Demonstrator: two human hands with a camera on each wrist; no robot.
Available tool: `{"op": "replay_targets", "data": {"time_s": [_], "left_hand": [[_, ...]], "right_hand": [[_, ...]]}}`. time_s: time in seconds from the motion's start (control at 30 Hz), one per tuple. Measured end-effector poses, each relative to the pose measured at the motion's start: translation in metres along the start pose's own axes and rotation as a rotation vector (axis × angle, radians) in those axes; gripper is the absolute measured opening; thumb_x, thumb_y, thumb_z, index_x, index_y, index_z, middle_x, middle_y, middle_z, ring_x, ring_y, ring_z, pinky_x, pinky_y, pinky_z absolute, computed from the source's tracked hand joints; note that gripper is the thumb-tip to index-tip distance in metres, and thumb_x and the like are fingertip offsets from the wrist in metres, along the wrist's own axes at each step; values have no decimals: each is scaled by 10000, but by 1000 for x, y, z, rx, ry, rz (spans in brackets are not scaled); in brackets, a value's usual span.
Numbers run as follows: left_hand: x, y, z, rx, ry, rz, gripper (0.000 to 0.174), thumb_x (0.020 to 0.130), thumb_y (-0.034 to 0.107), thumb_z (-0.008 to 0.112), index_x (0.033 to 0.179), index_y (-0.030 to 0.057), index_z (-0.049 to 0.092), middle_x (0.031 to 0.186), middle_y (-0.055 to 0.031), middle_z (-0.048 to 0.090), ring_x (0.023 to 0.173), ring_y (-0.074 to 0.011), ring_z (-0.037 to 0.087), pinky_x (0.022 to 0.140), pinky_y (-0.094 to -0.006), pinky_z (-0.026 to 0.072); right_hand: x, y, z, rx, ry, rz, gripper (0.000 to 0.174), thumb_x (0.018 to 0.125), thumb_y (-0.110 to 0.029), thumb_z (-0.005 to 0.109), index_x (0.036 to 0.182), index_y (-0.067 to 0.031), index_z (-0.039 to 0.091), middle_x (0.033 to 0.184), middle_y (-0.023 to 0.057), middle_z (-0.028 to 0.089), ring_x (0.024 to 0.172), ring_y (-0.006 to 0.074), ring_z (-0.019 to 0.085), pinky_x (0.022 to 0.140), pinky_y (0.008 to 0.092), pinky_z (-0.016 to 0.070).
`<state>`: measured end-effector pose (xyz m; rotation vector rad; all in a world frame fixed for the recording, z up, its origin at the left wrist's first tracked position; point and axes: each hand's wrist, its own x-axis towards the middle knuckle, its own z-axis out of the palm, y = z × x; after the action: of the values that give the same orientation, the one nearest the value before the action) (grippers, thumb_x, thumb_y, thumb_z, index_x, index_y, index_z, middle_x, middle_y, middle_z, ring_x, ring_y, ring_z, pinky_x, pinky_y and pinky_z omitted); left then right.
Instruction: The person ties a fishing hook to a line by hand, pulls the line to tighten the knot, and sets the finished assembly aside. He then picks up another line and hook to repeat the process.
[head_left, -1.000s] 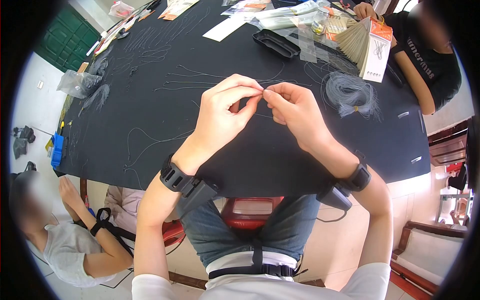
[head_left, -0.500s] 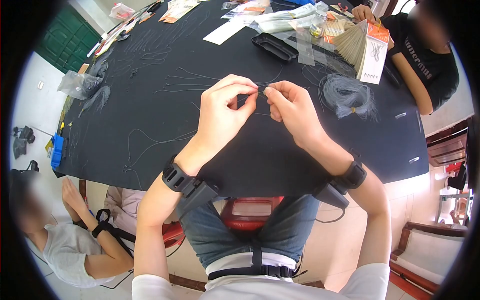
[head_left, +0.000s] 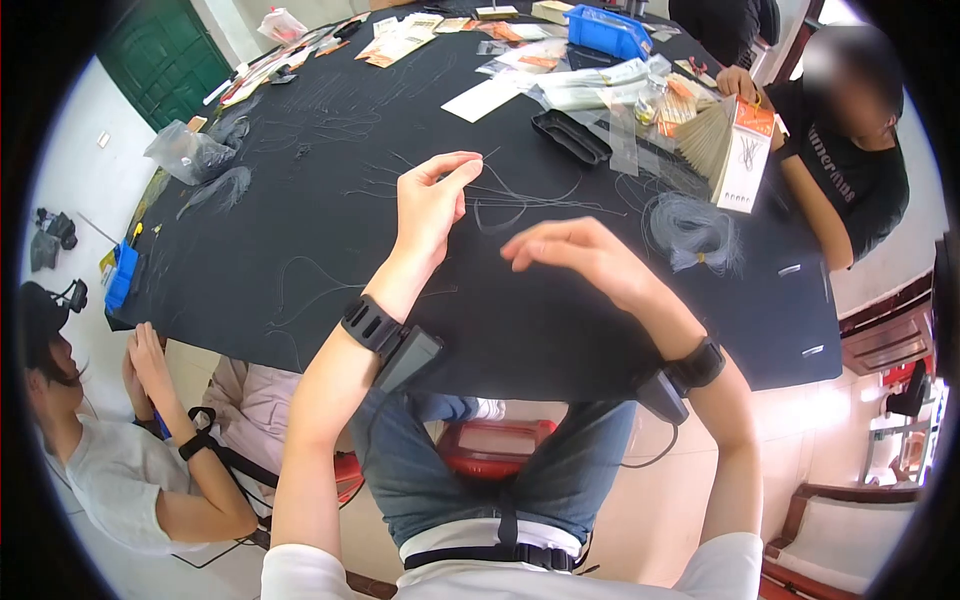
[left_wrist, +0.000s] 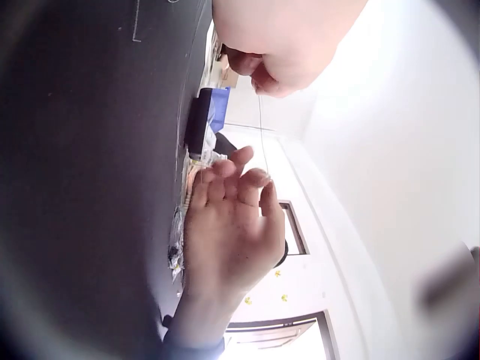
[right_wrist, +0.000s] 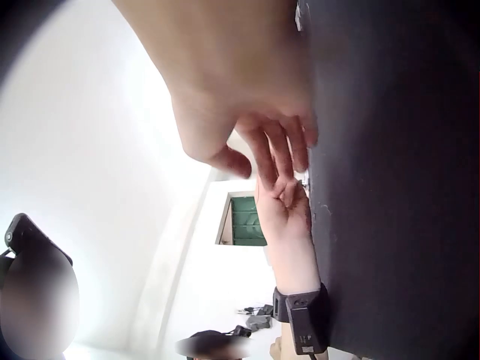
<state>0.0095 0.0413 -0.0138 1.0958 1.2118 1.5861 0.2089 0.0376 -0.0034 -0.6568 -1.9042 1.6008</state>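
Note:
Raised over the black table, the left hand pinches a thin dark line between thumb and index finger. In the left wrist view the line runs from the left hand down towards the fingertips of the right hand. To the right and nearer the body, the right hand has its fingers spread loosely, thumb apart from them in the right wrist view. Further thin dark lines lie on the cloth around and left of the hands.
A bundle of grey line lies at right, near a fanned stack of cards. Beyond the hands are a black tray, plastic packets and a blue bin. Clear bags are at left. People sit at both sides.
The hands, close together before, have moved apart. My right hand has opened and moved towards the body; my left has shifted slightly left. The head view has tilted, showing more of the table's far end.

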Motion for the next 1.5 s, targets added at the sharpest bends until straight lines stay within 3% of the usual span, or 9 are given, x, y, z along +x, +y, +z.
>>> {"op": "replay_targets", "data": {"time_s": [0.07, 0.13, 0.23, 0.43, 0.77, 0.93, 1.3, 1.4, 1.5], "left_hand": [[2, 3, -5, 7, -6, 9, 134, 767, 81, 645, 884, 17, 662, 680, -9, 598, 425, -18, 399, 391, -169, 283], [1, 6, -4, 33, -56, 19, 153, 774, 92, 645, 907, 18, 656, 584, 25, 549, 409, -12, 367, 381, -178, 242], [-7, 10, 3, 124, -195, 68, 120, 768, 88, 642, 868, 26, 665, 817, -24, 637, 427, -17, 413, 380, -156, 284], [-16, 5, 13, 173, -395, 62, 94, 771, 66, 637, 836, 2, 661, 891, -38, 621, 471, -16, 483, 369, -150, 332], [-19, 6, 17, 264, -336, 73, 119, 760, 108, 646, 834, 19, 672, 819, -28, 637, 443, -15, 453, 358, -163, 307], [-11, 5, 10, 153, -273, -120, 145, 754, 107, 623, 863, 25, 671, 691, -13, 632, 396, -13, 367, 361, -167, 249], [-1, 0, -6, -18, -308, -332, 195, 760, 135, 639, 903, 2, 649, 615, 23, 554, 430, -17, 348, 398, -173, 236], [0, -3, -7, -47, -338, -348, 193, 759, 138, 643, 902, 9, 651, 655, 20, 568, 469, -20, 382, 420, -167, 277], [1, -2, -9, -55, -379, -352, 184, 762, 140, 645, 900, 18, 654, 707, 15, 593, 492, -25, 414, 446, -153, 325]], "right_hand": [[-1, -6, -2, -77, -55, 94, 272, 878, -211, 506, 909, 26, 635, 858, 60, 624, 856, 128, 568, 829, 267, 413], [5, 5, -9, -161, 222, -28, 264, 867, -214, 534, 888, 33, 624, 813, 67, 634, 783, 112, 580, 737, 251, 453], [10, 12, -19, -93, 520, -121, 276, 850, -191, 580, 1019, 27, 567, 864, 74, 624, 715, 95, 570, 673, 226, 457], [10, 14, -7, -280, 391, -103, 209, 841, -161, 595, 964, 8, 592, 776, 63, 628, 672, 82, 569, 620, 209, 454], [10, 15, -11, -363, 545, -156, 154, 849, -136, 564, 833, 18, 572, 659, 40, 586, 602, 74, 536, 538, 219, 411], [8, 7, -47, -172, 667, -43, 148, 862, -162, 553, 861, -16, 578, 714, 9, 558, 630, 58, 463, 582, 191, 377], [6, 12, -98, 23, 834, -162, 173, 898, -163, 504, 913, 5, 543, 761, 43, 561, 631, 86, 479, 603, 209, 397], [10, -11, -69, 551, 772, -264, 169, 921, -144, 454, 966, 11, 505, 858, 79, 566, 660, 115, 500, 630, 238, 411], [9, -1, -75, 625, 615, -342, 135, 933, -129, 423, 961, -5, 466, 880, 79, 531, 654, 113, 471, 643, 256, 411]]}}
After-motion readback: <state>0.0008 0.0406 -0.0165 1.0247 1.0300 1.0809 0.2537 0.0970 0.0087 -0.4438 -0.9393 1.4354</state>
